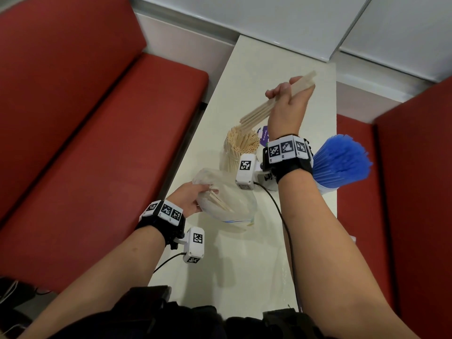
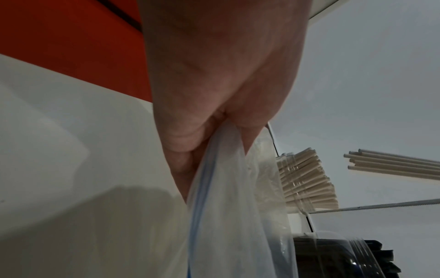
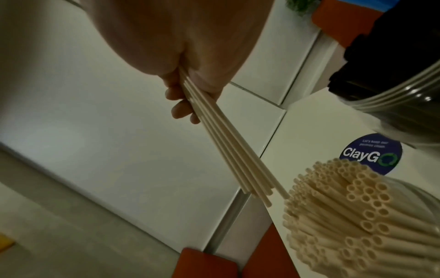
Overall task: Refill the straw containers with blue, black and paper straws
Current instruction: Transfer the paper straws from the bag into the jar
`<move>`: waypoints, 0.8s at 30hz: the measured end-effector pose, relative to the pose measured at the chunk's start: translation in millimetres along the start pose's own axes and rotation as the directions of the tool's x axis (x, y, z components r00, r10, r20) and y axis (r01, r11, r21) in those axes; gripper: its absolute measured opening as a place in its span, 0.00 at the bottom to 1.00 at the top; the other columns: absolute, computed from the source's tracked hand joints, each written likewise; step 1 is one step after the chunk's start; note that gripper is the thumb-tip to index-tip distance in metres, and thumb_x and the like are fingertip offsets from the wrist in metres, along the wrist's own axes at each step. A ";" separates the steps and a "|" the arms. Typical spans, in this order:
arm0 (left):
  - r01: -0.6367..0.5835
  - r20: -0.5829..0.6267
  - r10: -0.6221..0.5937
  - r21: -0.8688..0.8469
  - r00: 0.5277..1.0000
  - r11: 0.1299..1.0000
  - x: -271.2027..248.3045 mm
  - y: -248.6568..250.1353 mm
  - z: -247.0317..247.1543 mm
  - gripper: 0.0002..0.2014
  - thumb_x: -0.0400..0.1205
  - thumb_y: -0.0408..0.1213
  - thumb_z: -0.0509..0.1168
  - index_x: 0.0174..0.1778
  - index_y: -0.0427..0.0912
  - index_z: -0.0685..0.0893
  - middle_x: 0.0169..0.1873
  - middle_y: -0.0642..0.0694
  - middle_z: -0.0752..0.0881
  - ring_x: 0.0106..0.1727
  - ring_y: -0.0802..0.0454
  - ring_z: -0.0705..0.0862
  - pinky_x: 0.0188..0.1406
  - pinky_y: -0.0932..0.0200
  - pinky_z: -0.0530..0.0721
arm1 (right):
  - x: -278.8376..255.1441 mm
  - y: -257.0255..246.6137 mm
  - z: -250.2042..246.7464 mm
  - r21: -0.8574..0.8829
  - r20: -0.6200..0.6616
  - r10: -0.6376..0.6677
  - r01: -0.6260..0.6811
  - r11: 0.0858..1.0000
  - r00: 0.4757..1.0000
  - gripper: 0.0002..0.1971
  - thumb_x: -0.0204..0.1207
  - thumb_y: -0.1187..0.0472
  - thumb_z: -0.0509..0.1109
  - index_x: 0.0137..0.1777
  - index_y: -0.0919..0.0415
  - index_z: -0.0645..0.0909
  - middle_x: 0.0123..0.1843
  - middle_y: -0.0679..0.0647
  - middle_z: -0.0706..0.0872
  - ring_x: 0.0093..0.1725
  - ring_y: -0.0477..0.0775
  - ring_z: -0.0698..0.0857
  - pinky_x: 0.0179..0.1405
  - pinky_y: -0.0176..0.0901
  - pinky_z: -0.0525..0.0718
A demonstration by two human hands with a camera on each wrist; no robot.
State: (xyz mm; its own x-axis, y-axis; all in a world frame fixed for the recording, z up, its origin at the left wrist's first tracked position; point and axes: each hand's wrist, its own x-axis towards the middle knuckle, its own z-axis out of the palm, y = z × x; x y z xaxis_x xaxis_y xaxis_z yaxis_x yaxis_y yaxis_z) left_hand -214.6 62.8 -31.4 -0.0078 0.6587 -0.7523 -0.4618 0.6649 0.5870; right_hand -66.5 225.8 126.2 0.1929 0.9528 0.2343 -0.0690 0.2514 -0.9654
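Observation:
My right hand (image 1: 288,94) grips a small bundle of paper straws (image 1: 259,112) (image 3: 228,156), tilted, with the lower ends just above the clear container packed with paper straws (image 1: 241,145) (image 3: 352,212). My left hand (image 1: 188,199) (image 2: 190,150) pinches the rim of a clear zip bag (image 1: 225,204) (image 2: 226,216) lying on the table, a few paper straws still inside. Blue straws (image 1: 340,160) fan out of a container at the right. A jar of black straws (image 3: 385,64) (image 2: 333,257) stands near the paper straw container.
The narrow white table (image 1: 244,265) runs between red bench seats (image 1: 97,143) on the left and a red seat (image 1: 415,192) on the right. A round purple sticker (image 3: 371,152) lies on the tabletop behind the paper straws. Cables trail from both wrist cameras.

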 end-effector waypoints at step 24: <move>-0.009 0.052 0.009 -0.010 0.999 1.000 2.8 -3.5 -1.9 0.17 0.87 0.32 0.65 0.72 0.37 0.80 0.56 0.39 0.91 0.52 0.43 0.90 0.46 0.47 0.88 | -36.3 42.3 -10.9 -0.322 0.270 0.144 -0.052 0.945 0.952 0.06 0.91 0.62 0.55 0.54 0.61 0.73 0.42 0.50 0.85 0.50 0.60 0.89 0.53 0.53 0.84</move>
State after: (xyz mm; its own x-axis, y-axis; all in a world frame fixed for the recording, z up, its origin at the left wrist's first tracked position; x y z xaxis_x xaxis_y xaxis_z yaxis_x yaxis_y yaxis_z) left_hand -214.6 61.7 -36.2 0.0344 0.6826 -0.7300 -0.4708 0.6554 0.5906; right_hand -65.8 200.0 75.6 -0.0905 0.9893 0.1147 0.2399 0.1334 -0.9616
